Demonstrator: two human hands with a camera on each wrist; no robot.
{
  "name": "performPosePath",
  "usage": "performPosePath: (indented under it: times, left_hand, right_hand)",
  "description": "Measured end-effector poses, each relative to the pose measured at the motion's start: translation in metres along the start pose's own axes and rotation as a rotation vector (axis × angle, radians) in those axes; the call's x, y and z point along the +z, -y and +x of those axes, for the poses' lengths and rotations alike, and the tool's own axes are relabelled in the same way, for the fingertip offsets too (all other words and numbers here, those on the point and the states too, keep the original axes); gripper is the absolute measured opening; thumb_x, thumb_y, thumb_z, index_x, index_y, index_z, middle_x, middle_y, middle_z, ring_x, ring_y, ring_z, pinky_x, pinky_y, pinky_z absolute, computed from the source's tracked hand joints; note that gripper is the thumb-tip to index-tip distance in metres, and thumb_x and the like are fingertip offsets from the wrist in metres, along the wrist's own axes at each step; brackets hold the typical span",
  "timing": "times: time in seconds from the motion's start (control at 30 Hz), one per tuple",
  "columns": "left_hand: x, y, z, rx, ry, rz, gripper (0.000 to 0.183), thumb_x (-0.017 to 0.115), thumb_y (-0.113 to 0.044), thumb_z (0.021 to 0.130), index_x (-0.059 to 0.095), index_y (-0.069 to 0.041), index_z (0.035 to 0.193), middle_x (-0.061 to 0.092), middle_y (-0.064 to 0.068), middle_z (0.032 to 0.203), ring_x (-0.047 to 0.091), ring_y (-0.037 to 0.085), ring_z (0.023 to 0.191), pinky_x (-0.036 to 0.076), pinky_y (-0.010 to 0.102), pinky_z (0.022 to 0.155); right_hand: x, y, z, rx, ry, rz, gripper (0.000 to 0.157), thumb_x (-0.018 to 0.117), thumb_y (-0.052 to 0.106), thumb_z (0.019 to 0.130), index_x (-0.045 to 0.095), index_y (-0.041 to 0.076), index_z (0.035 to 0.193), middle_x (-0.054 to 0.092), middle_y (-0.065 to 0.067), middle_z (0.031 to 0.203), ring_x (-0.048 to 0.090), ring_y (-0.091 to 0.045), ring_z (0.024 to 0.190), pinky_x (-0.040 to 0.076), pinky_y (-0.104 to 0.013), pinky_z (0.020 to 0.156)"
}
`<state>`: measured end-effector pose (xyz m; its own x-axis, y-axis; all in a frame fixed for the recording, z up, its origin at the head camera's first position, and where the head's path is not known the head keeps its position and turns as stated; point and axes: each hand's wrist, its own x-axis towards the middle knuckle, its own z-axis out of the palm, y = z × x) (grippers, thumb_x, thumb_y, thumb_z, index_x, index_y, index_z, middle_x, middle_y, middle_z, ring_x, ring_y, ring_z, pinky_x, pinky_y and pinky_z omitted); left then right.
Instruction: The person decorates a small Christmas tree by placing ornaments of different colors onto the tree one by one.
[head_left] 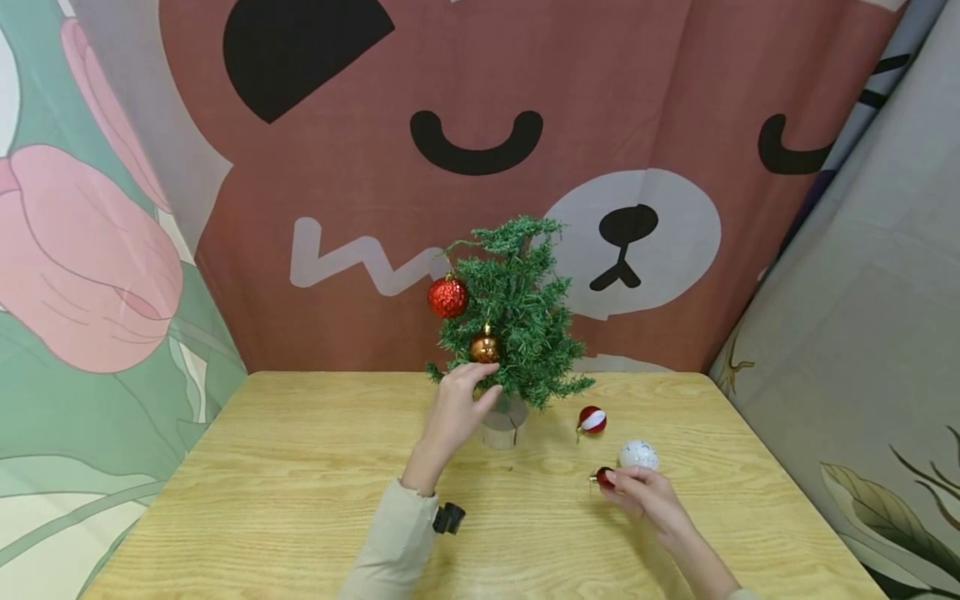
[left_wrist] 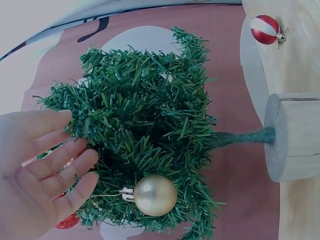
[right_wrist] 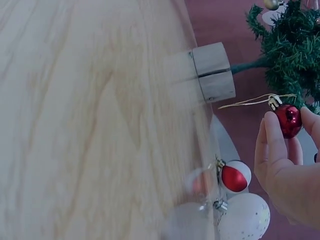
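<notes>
A small artificial Christmas tree (head_left: 517, 308) stands on a round wooden base (head_left: 501, 425). Its left side carries a glittery red ball (head_left: 447, 297) and a gold bauble (head_left: 485, 348). My left hand (head_left: 459, 408) is at the branches just below the gold bauble; its fingers, fairly straight in the left wrist view, hold nothing I can see. Low over the table on the right, my right hand (head_left: 651, 500) pinches a small shiny dark red bauble (right_wrist: 290, 120) between thumb and fingers. That bauble's gold cap and loop of string stick out to the left.
A red-and-white bauble (head_left: 592, 420) lies on the wooden table (head_left: 300, 492) right of the tree base. Partly behind the right hand is a white speckled ball (head_left: 638, 455). A curtain with a bear print (head_left: 360, 192) hangs behind the table.
</notes>
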<state>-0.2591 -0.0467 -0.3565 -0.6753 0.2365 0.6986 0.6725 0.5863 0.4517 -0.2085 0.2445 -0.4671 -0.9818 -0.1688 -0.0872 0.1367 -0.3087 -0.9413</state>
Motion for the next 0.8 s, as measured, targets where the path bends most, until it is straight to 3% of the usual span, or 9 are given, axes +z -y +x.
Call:
performPosePath:
  times: [0.5, 0.8]
  left_hand:
    - [0.000, 0.001, 0.000, -0.006, 0.016, 0.006, 0.026, 0.066, -0.011, 0.081, 0.065, -0.001, 0.105, 0.062, 0.012, 0.102, 0.059, 0.022, 0.090, 0.049, 0.034, 0.073]
    - [0.002, 0.000, 0.000, 0.016, 0.006, 0.017, 0.025, 0.066, -0.011, 0.081, 0.065, 0.000, 0.104, 0.063, 0.013, 0.100, 0.060, 0.022, 0.088, 0.050, 0.033, 0.071]
  right_hand:
    - [0.015, -0.007, 0.005, -0.120, 0.199, 0.248, 0.037, 0.039, -0.013, 0.089, 0.068, 0.007, 0.098, 0.064, -0.010, 0.097, 0.061, -0.021, 0.091, 0.045, -0.029, 0.083]
    - [0.024, -0.006, 0.006, -0.083, 0.193, 0.285, 0.038, 0.037, -0.014, 0.089, 0.068, 0.006, 0.097, 0.064, -0.012, 0.098, 0.061, -0.021, 0.093, 0.043, -0.028, 0.085]
